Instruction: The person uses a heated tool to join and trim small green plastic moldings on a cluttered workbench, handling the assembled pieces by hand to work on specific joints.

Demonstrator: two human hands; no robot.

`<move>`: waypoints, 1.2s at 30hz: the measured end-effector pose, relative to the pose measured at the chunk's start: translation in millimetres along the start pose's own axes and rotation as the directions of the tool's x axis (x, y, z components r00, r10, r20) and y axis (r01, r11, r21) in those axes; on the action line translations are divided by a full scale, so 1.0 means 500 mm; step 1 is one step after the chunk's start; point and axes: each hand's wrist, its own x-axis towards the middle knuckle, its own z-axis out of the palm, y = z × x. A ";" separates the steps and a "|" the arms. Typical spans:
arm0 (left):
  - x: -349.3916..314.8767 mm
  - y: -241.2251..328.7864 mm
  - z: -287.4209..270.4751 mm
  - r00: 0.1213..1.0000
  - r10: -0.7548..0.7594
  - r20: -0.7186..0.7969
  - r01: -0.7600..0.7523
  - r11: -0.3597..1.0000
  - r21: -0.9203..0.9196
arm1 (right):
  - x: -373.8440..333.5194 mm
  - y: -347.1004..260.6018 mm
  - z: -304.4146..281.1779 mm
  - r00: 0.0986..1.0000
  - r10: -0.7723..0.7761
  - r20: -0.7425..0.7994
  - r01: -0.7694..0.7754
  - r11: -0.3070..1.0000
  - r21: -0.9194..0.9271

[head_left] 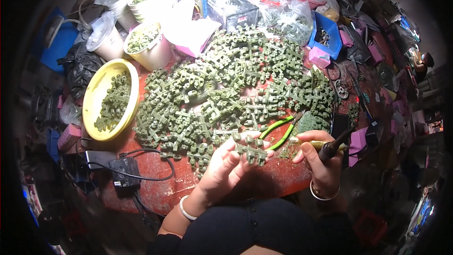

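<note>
My left hand (226, 165) is closed on an olive-green moulded part (251, 152), a short bar with several small cup-like ends. It holds the part up in front of the table's near edge. Just to the right, my right hand (321, 163) grips a dark-handled tool (330, 149), with a yellowish rod-like piece beside it. The tool's exact kind is unclear, and its tip does not show plainly. Beyond both hands lie pliers with bright green handles (282, 134). A large heap of similar green parts (212, 85) covers the middle of the red table.
At the left, a tilted yellow basin (88, 113) holds more green parts. White buckets (160, 56) stand behind it. A black power adapter (124, 172) with its cable lies at the near left. A blue bin (334, 42) and pink boxes (319, 57) sit at the far right.
</note>
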 end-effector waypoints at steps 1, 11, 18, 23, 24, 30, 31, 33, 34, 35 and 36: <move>0.001 -0.001 -0.001 1.000 -0.010 0.002 0.010 0.999 -0.044 | 0.000 0.008 -0.006 0.995 -0.102 0.007 0.102 0.989 -0.102; -0.014 -0.002 -0.008 0.999 0.003 -0.039 -0.008 0.994 -0.112 | -0.027 0.002 -0.050 0.876 -0.425 0.229 0.473 0.663 -0.580; -0.015 0.000 -0.004 0.998 0.040 -0.054 -0.043 0.997 -0.063 | -0.031 0.011 -0.049 0.856 -0.445 0.264 0.505 0.610 -0.610; -0.017 0.000 -0.003 0.998 0.031 -0.059 -0.035 0.997 -0.071 | -0.030 0.015 -0.051 0.850 -0.450 0.274 0.514 0.594 -0.619; -0.017 0.001 -0.002 0.998 0.024 -0.065 -0.029 0.997 -0.074 | -0.030 0.016 -0.051 0.847 -0.454 0.276 0.519 0.593 -0.616; -0.018 0.000 -0.008 0.998 -0.002 -0.070 -0.002 0.998 -0.067 | -0.029 0.019 -0.052 0.846 -0.460 0.271 0.518 0.588 -0.621; -0.017 0.001 -0.006 0.998 -0.002 -0.070 -0.002 0.998 -0.067 | -0.029 0.020 -0.052 0.846 -0.459 0.271 0.518 0.588 -0.621; -0.016 0.004 0.000 0.998 0.008 -0.065 -0.012 0.998 -0.056 | -0.029 0.021 -0.052 0.845 -0.460 0.274 0.520 0.586 -0.621; -0.016 0.004 -0.001 0.998 0.009 -0.066 -0.012 0.998 -0.056 | -0.029 0.021 -0.052 0.844 -0.460 0.275 0.521 0.586 -0.621; -0.016 0.003 -0.003 0.998 0.013 -0.063 -0.017 0.998 -0.059 | -0.029 0.021 -0.051 0.843 -0.464 0.273 0.522 0.583 -0.622; -0.016 0.002 -0.005 0.998 0.017 -0.059 -0.020 0.998 -0.063 | -0.029 0.020 -0.051 0.842 -0.467 0.271 0.523 0.580 -0.625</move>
